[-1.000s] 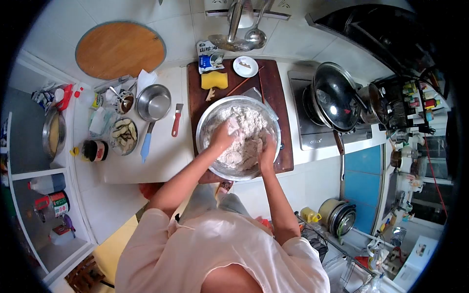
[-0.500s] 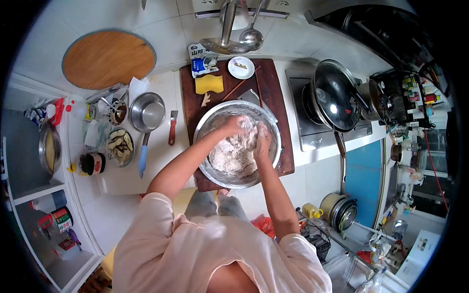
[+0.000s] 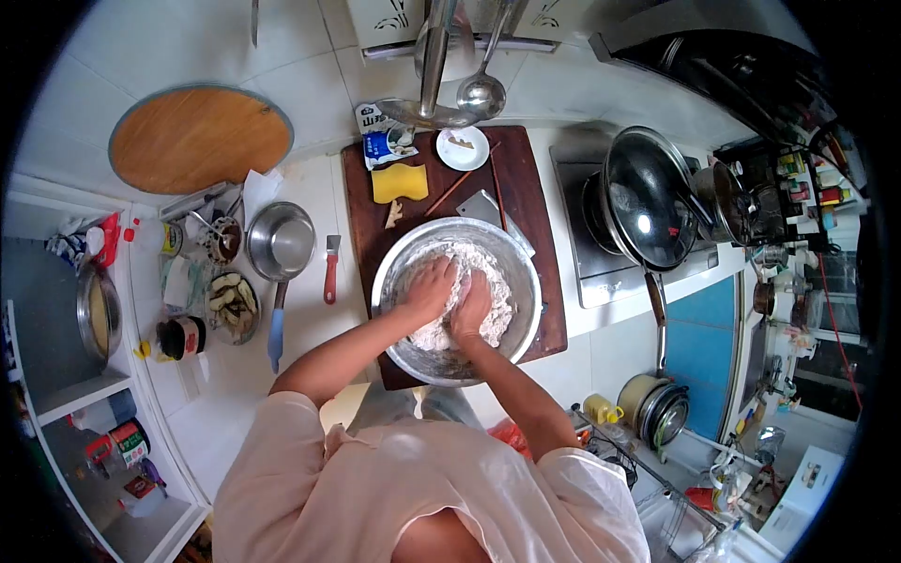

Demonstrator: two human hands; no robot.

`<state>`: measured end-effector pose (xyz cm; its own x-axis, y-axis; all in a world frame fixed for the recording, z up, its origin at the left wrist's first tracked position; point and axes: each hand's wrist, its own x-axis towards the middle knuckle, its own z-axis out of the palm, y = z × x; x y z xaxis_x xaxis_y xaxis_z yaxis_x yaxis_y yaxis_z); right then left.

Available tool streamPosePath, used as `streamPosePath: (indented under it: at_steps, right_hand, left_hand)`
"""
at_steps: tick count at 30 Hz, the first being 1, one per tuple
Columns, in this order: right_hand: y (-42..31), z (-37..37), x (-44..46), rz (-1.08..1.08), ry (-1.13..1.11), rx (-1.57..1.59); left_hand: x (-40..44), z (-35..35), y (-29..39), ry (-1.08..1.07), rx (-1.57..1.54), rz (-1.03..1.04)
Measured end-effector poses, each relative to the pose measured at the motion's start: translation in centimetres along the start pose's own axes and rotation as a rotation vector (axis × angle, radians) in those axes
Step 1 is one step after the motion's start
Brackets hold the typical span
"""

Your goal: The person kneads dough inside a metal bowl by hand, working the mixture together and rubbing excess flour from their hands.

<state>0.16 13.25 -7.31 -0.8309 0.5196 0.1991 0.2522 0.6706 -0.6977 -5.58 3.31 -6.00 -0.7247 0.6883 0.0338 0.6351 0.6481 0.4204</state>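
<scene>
Brown board (image 3: 521, 178), hands (image 3: 433, 288) in floury dough (image 3: 500, 298)

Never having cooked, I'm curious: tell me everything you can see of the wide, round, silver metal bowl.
The wide, round, silver metal bowl has a thin rim and a smeared inner wall. It stands upright on a dark brown wooden board, near its front edge. Inside lies a pale, clumpy, floury-looking mixture, with the bare left hand and bare right hand in it. From above, most of its outer side is hidden.
</scene>
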Motion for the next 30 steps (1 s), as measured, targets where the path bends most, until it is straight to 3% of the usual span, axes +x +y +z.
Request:
streamPosePath:
  at_steps: [7, 10, 11, 14, 15, 18, 20, 24, 30]
  right_hand:
    - [3.1, 1.6, 4.4, -0.041, -0.017, -0.05]
    - [2.6, 1.0, 4.7, -0.031, -0.033, 0.019]
    - [2.6, 0.2, 4.6, -0.043, -0.102, 0.146]
    - [2.8, -3.8, 5.9, 0.138, -0.35, 0.22]
    - [1.5, -5.3, 6.2, -0.055, -0.298, 0.233]
    - [2.3, -3.1, 3.0, -0.045, -0.267, 0.255]
    - [0.6, -5.1, 1.6, -0.043, -0.528, 0.131]
    - [-1.0, -4.7, -3.9, -0.233, -0.087, 0.077]
    - [-1.2, -1.3, -2.1, -0.054, -0.086, 0.004]
  left_hand:
    - [3.4, -0.1, -0.7, -0.022, -0.122, -0.147]
    - [3.2, -0.1, -1.1, 0.099, -0.09, -0.076]
    - [2.9, -0.3, -1.0, 0.011, -0.097, -0.1]
    - [-0.3, -1.4, 0.4, 0.084, -0.111, 0.04]
    - [-1.6, -2.4, 1.1, -0.095, -0.117, 0.013]
    - [-6.1, -4.7, 2.2, 0.04, -0.108, 0.196]
    - [-7.7, -4.4, 2.3, -0.044, -0.084, 0.093]
    - [-7.2, -3.6, 2.6, -0.128, -0.095, -0.079]
    - [-2.8, -0.7, 2.2, 0.064, -0.045, -0.192]
